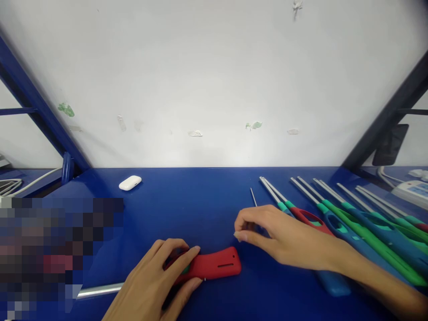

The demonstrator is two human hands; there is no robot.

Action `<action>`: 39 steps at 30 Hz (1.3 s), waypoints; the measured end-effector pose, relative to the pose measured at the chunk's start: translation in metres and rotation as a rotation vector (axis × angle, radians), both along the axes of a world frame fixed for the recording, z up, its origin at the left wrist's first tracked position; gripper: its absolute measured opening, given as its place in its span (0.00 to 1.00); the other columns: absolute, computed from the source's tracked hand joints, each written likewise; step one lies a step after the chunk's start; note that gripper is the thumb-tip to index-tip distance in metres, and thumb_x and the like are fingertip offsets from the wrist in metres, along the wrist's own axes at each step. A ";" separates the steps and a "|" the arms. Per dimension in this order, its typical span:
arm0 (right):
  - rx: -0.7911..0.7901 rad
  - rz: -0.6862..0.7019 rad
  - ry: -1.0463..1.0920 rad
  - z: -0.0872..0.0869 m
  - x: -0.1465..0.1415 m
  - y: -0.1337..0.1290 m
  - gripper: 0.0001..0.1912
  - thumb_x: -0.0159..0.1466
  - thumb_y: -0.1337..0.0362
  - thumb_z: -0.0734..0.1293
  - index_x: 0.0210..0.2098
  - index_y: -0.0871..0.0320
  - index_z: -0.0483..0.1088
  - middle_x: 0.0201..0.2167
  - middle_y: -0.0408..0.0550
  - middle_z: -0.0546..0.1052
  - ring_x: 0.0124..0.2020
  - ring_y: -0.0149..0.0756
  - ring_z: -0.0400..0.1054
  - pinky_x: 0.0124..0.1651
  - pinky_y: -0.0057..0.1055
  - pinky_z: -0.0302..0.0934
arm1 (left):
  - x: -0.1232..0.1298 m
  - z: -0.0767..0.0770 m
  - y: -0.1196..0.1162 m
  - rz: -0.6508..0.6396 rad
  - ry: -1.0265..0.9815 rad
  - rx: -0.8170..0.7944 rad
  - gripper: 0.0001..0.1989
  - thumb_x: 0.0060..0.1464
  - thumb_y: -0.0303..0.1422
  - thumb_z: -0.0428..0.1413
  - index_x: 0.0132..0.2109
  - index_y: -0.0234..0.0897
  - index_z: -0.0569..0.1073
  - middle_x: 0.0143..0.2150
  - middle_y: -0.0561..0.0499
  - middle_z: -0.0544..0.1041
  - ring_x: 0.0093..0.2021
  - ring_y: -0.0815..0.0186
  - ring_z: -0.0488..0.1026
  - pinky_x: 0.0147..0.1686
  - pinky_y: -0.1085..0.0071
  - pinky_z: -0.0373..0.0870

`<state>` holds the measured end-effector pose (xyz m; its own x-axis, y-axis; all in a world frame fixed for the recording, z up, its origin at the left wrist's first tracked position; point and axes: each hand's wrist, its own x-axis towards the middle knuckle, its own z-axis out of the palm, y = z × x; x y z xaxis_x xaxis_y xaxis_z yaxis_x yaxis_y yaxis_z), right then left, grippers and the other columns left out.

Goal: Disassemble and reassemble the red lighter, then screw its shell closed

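My left hand (163, 272) is closed over the handle of a red long-necked lighter (217, 264), its thumb and fingers on either side. The lighter lies on the blue table, its slotted end pointing right and its metal tube (100, 290) extending left from beneath my hand. To the upper right, my right hand (267, 234) is held with thumb and index fingertip together. Whatever it grips is hidden. A thin metal rod (253, 196) shows just beyond its knuckles; its other end is out of sight behind the hand.
Several red, blue and green long-necked lighters (361, 232) lie side by side at right, partly under my right forearm. A white earbud case (130, 183) rests at the back left. A white wall (214, 89) rises behind the table (187, 200). A pixelated patch covers the left front.
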<state>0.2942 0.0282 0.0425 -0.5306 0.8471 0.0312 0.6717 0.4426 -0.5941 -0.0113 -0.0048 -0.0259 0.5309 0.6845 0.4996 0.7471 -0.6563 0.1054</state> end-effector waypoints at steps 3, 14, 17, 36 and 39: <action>-0.036 0.041 -0.015 0.002 -0.003 -0.007 0.10 0.77 0.60 0.64 0.39 0.51 0.74 0.35 0.39 0.81 0.35 0.33 0.72 0.39 0.30 0.63 | -0.001 0.000 0.000 -0.003 -0.002 0.012 0.16 0.74 0.48 0.52 0.62 0.56 0.77 0.52 0.53 0.81 0.47 0.64 0.84 0.47 0.71 0.84; -0.052 0.096 -0.063 -0.007 -0.011 -0.010 0.12 0.76 0.63 0.62 0.35 0.53 0.71 0.34 0.40 0.79 0.35 0.34 0.72 0.41 0.32 0.62 | 0.002 0.002 0.000 -0.005 -0.015 0.028 0.16 0.73 0.47 0.53 0.60 0.54 0.78 0.51 0.53 0.82 0.46 0.64 0.84 0.45 0.73 0.84; -0.063 0.086 -0.073 -0.007 -0.013 -0.009 0.13 0.75 0.63 0.62 0.34 0.53 0.69 0.33 0.39 0.78 0.34 0.33 0.71 0.39 0.31 0.61 | 0.004 0.002 0.001 -0.008 -0.021 0.043 0.16 0.74 0.47 0.53 0.60 0.53 0.78 0.50 0.52 0.82 0.45 0.64 0.84 0.44 0.73 0.84; -0.133 0.084 -0.092 -0.008 -0.012 -0.005 0.16 0.77 0.57 0.62 0.32 0.53 0.68 0.33 0.40 0.77 0.36 0.34 0.70 0.40 0.32 0.58 | -0.001 -0.002 0.000 -0.015 0.032 0.082 0.17 0.76 0.44 0.49 0.63 0.52 0.77 0.52 0.51 0.83 0.49 0.61 0.85 0.44 0.68 0.87; -0.142 0.095 -0.090 -0.008 -0.010 -0.005 0.16 0.77 0.55 0.62 0.33 0.53 0.69 0.34 0.41 0.78 0.37 0.34 0.70 0.41 0.32 0.59 | -0.002 -0.006 -0.002 -0.012 0.077 0.113 0.18 0.76 0.44 0.49 0.64 0.50 0.76 0.54 0.51 0.84 0.53 0.58 0.85 0.46 0.65 0.87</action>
